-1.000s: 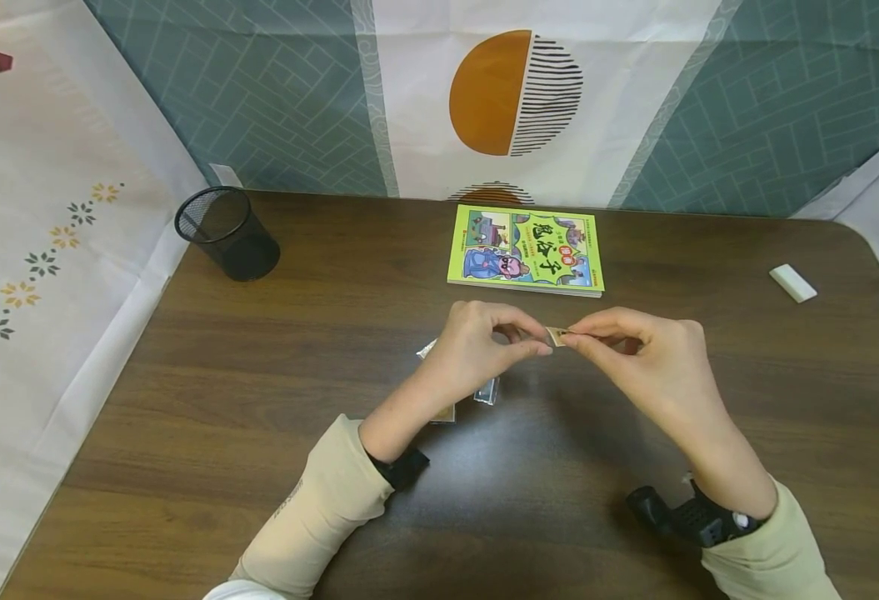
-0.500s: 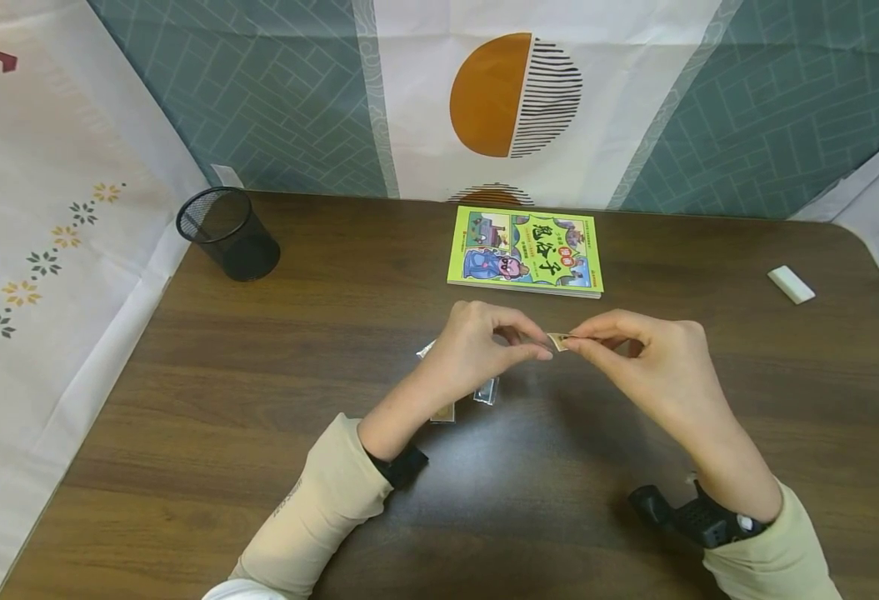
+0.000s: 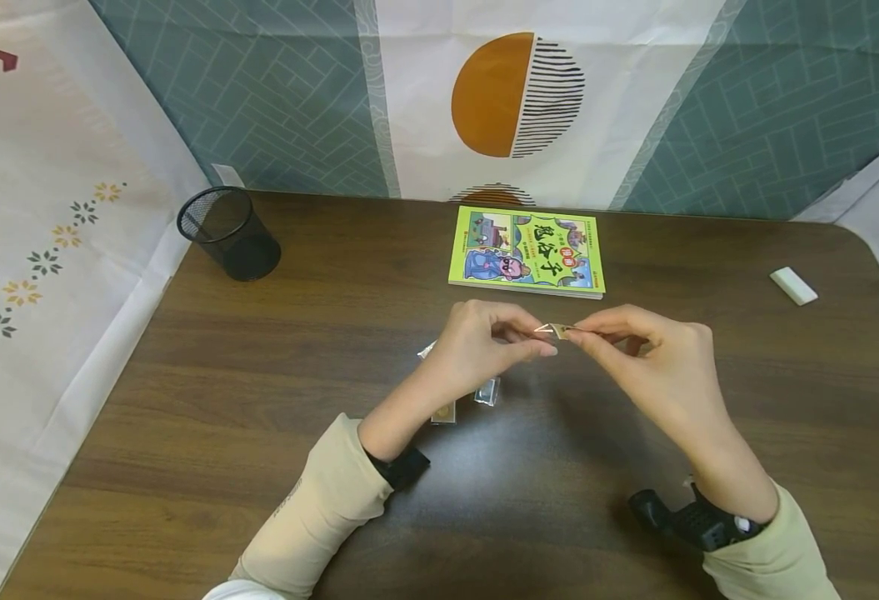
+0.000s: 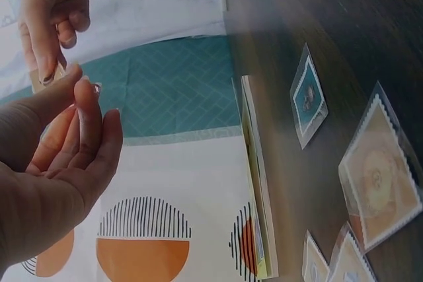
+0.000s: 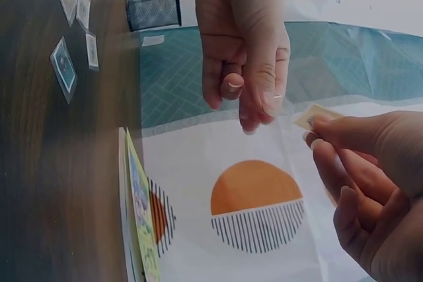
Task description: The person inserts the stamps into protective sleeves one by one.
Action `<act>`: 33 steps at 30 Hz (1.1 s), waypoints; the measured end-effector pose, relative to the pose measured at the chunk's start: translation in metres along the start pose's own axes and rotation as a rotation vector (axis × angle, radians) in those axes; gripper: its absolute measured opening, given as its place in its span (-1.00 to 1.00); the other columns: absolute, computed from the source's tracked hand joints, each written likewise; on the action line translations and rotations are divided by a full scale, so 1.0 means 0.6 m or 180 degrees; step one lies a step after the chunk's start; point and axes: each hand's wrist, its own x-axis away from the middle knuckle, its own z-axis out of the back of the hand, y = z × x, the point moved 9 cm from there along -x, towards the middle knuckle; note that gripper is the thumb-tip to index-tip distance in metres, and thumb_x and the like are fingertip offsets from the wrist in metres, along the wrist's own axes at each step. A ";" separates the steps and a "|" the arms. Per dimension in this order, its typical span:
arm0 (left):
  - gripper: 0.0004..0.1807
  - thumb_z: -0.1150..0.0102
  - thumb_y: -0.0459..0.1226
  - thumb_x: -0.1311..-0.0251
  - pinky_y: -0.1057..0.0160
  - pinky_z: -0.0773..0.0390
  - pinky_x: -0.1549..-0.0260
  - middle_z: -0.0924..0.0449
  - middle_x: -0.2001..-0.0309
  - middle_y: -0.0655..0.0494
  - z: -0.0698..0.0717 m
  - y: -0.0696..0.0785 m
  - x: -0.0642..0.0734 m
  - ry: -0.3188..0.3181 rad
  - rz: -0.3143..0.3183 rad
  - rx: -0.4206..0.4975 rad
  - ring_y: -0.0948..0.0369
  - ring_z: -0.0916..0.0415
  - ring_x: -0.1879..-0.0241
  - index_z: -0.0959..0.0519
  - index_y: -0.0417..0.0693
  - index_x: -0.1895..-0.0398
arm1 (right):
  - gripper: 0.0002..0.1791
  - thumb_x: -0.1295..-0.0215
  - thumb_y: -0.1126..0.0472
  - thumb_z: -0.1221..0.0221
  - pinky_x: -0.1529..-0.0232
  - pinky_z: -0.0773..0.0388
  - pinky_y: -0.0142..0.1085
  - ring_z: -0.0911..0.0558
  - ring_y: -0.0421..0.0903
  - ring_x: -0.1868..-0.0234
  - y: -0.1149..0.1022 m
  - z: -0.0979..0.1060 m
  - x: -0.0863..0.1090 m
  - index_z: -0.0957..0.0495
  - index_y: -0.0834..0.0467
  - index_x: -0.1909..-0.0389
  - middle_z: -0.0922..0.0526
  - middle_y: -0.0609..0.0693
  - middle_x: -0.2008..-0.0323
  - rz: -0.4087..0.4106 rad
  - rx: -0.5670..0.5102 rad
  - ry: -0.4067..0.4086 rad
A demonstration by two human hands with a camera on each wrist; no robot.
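My right hand [image 3: 652, 358] pinches a small pale stamp [image 5: 313, 116] with a serrated-looking edge between thumb and forefinger. Opposite it, my left hand [image 3: 476, 342] has thumb and forefinger together on a thin clear plastic sleeve [image 5: 276, 97], whose edge catches the light beside the stamp. Both hands are raised above the table, fingertips close together. Under the left wrist lie several sleeved stamps, partly hidden in the head view. Among them are a blue-green stamp [image 4: 308, 98] and a larger tan stamp [image 4: 380, 176].
A green comic-covered book [image 3: 526, 252] lies just beyond the hands. At the back left of the wooden table [image 3: 184, 467] stands a black mesh pen holder [image 3: 232, 237]. A white eraser-like block [image 3: 794, 285] lies at the far right. Patterned cloth hangs behind the table.
The stamp between my hands has tilted slightly, and the sleeve's bright edge now shows at the left fingertips. Both hands stay nearly in place.
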 end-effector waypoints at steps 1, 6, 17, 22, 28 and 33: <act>-0.84 -0.41 -0.30 0.05 0.39 -0.49 0.58 -0.70 0.46 0.14 0.001 0.000 0.000 0.0020 0.0011 -0.0003 0.31 -0.58 0.54 -0.70 -0.15 0.37 | -0.86 0.04 0.28 -0.42 0.57 -0.30 -0.53 -0.44 -0.42 0.61 0.000 0.001 0.000 -0.72 0.02 0.42 -0.70 -0.16 0.51 -0.0005 -0.0037 0.0031; -0.83 -0.42 -0.30 0.06 0.38 -0.51 0.57 -0.69 0.46 0.13 0.003 -0.001 0.000 0.0063 0.0043 -0.0004 0.31 -0.59 0.54 -0.69 -0.15 0.36 | -0.85 0.04 0.30 -0.41 0.55 -0.28 -0.50 -0.46 -0.43 0.58 -0.001 0.001 0.000 -0.72 0.05 0.40 -0.72 -0.10 0.50 0.0029 -0.0183 0.0133; -0.88 -0.39 -0.29 0.01 0.36 -0.51 0.56 -0.68 0.48 0.19 0.004 0.002 0.002 0.0046 0.0003 0.0037 0.36 -0.57 0.54 -0.69 -0.09 0.38 | -0.86 0.05 0.30 -0.41 0.53 -0.32 -0.56 -0.45 -0.47 0.59 -0.003 -0.004 -0.001 -0.71 0.05 0.43 -0.70 -0.15 0.51 0.0159 0.0061 0.0003; -0.88 -0.40 -0.31 0.04 0.37 -0.51 0.56 -0.68 0.48 0.16 0.006 0.001 0.001 0.0121 0.0020 0.0039 0.30 -0.59 0.53 -0.68 -0.10 0.40 | -0.86 0.07 0.29 -0.43 0.51 -0.34 -0.59 -0.46 -0.51 0.57 -0.004 -0.005 0.001 -0.71 0.06 0.43 -0.70 -0.15 0.51 0.0151 0.0190 -0.0052; -0.88 -0.42 -0.29 0.06 0.40 -0.48 0.58 -0.67 0.50 0.20 0.009 0.003 0.001 0.0215 -0.0080 -0.0092 0.39 -0.54 0.56 -0.68 -0.07 0.43 | -0.89 0.01 0.26 -0.40 0.49 -0.35 -0.59 -0.49 -0.49 0.55 0.000 -0.009 0.002 -0.71 0.04 0.42 -0.70 -0.18 0.51 0.0058 0.0215 -0.0155; -0.88 -0.44 -0.28 0.07 0.42 -0.47 0.59 -0.67 0.51 0.22 0.010 0.006 0.002 0.0278 -0.0154 -0.0173 0.41 -0.53 0.56 -0.68 -0.04 0.44 | -0.92 -0.02 0.23 -0.39 0.50 -0.37 -0.56 -0.50 -0.45 0.56 0.005 -0.011 0.001 -0.70 0.04 0.42 -0.69 -0.18 0.52 -0.0037 0.0216 -0.0185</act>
